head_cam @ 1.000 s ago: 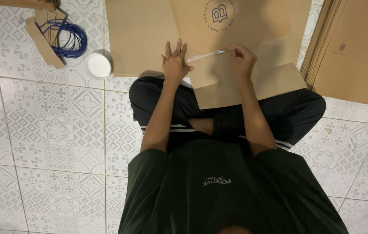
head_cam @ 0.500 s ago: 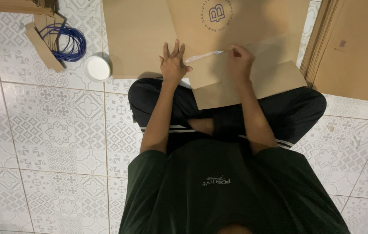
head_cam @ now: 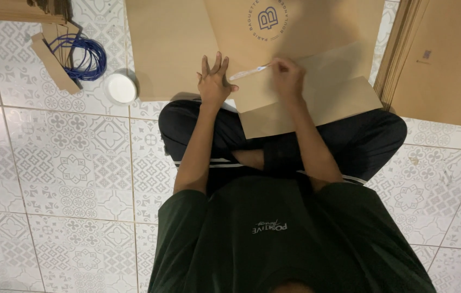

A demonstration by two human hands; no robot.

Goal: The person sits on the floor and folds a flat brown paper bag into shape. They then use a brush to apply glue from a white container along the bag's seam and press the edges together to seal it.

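Patterned floor tiles all round. Far left, a blue cord coil and a white lid. On the lap, a brown paper bag, flap apparently part-done. Left hand is flat, fingers spread, pinning it; right hand pinches a thin white strip along the fold.

1. Your left hand lies flat, fingers spread, on the brown paper bag across your lap.
2. Your right hand pinches a thin white strip on the bag.
3. A white round lid and blue coiled cord sit on the tiled floor near its top-left corner.
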